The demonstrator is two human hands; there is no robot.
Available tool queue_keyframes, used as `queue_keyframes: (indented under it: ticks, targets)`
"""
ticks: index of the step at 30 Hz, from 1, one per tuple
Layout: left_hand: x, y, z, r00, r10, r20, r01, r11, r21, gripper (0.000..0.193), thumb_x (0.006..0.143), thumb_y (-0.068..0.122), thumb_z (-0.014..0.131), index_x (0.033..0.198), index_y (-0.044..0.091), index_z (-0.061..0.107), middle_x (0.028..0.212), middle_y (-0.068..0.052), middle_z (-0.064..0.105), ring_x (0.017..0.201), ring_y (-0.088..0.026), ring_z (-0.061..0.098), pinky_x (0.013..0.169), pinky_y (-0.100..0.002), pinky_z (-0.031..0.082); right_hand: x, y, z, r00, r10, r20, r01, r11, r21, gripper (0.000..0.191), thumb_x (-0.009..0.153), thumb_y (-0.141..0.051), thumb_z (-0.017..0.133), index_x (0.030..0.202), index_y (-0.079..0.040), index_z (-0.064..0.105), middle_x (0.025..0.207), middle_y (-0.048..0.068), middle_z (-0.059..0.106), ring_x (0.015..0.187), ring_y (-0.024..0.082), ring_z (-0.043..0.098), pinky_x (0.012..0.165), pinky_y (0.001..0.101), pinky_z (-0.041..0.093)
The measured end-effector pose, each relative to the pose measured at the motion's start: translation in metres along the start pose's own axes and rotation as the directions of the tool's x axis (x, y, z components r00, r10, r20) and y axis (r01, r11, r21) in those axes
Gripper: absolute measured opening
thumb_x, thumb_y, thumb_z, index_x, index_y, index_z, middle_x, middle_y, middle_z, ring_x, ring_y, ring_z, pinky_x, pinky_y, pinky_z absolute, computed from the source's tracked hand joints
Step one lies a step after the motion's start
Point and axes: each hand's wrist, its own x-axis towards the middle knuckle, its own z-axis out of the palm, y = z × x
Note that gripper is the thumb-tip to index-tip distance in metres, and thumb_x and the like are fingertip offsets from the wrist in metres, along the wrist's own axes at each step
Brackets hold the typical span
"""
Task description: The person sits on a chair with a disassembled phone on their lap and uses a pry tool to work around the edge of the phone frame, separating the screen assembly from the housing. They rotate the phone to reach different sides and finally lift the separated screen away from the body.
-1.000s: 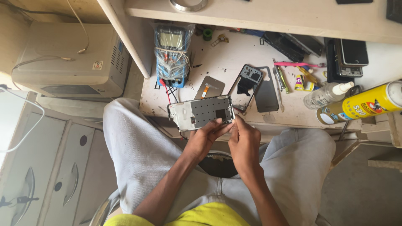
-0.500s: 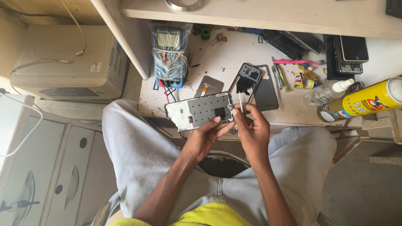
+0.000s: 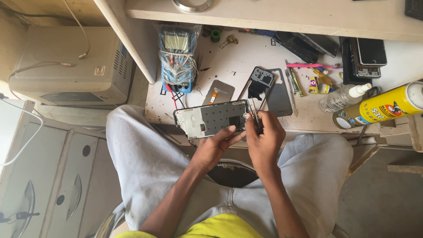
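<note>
both hands work one opened phone frame (image 3: 211,119): left hand (image 3: 216,147) cradles it, right hand (image 3: 264,136) pinches tweezers (image 3: 254,115) at its edge.

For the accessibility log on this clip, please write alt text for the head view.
Seen from above, a seated person's left hand holds an opened phone frame while the right hand works tweezers at its end. Behind it, a cluttered workbench carries a multimeter, a yellow spray can and phone parts.
</note>
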Motion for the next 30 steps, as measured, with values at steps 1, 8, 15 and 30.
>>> queue_keyframes:
  ticks: [1, 8, 15, 30]
  targets:
    - [0.000, -0.001, 0.001, 1.000, 0.005, -0.011, -0.005, 1.000, 0.030, 0.032, 0.098, 0.003, 0.063, 0.127, -0.008, 0.056, 0.125, -0.018, 0.065, 0.115, -0.030, 0.067, 0.109, -0.048, 0.056, 0.000, 0.000, 0.001, 1.000, -0.024, -0.004, 0.024, 1.000, -0.020, 0.012, 0.095, -0.002, 0.073, 0.098, 0.003, 0.063, 0.083, 0.011, 0.062, 0.064, 0.019, 0.057, 0.058, 0.0340, 0.045]
    - [-0.007, -0.003, 0.009, 0.992, 0.117, -0.045, -0.094, 0.932, 0.351, 0.037, 0.094, 0.011, 0.070, 0.126, -0.006, 0.061, 0.117, -0.016, 0.072, 0.107, -0.026, 0.073, 0.096, -0.036, 0.059, -0.004, 0.009, 0.003, 0.985, -0.175, -0.007, 0.172, 0.972, -0.159, 0.014, 0.091, 0.004, 0.068, 0.102, 0.003, 0.060, 0.091, 0.016, 0.062, 0.076, 0.035, 0.064, 0.065, 0.0443, 0.049]
    - [-0.005, -0.015, 0.004, 0.990, 0.100, -0.097, -0.038, 0.862, 0.506, 0.038, 0.095, 0.015, 0.073, 0.125, -0.008, 0.067, 0.113, -0.014, 0.075, 0.106, -0.021, 0.073, 0.093, -0.033, 0.059, -0.003, 0.022, 0.003, 0.982, -0.183, 0.045, 0.189, 0.947, -0.260, 0.015, 0.089, 0.001, 0.069, 0.095, 0.004, 0.056, 0.091, 0.018, 0.059, 0.074, 0.038, 0.063, 0.062, 0.0471, 0.048]
    - [0.008, -0.023, -0.008, 0.990, 0.015, -0.137, -0.035, 0.990, -0.140, 0.020, 0.095, 0.002, 0.061, 0.111, -0.009, 0.058, 0.111, -0.015, 0.067, 0.113, -0.039, 0.070, 0.109, -0.050, 0.054, -0.007, 0.058, 0.010, 0.984, -0.039, -0.175, 0.035, 0.999, -0.023, 0.012, 0.098, 0.000, 0.058, 0.087, 0.000, 0.056, 0.071, 0.009, 0.057, 0.058, 0.021, 0.054, 0.059, 0.0371, 0.044]
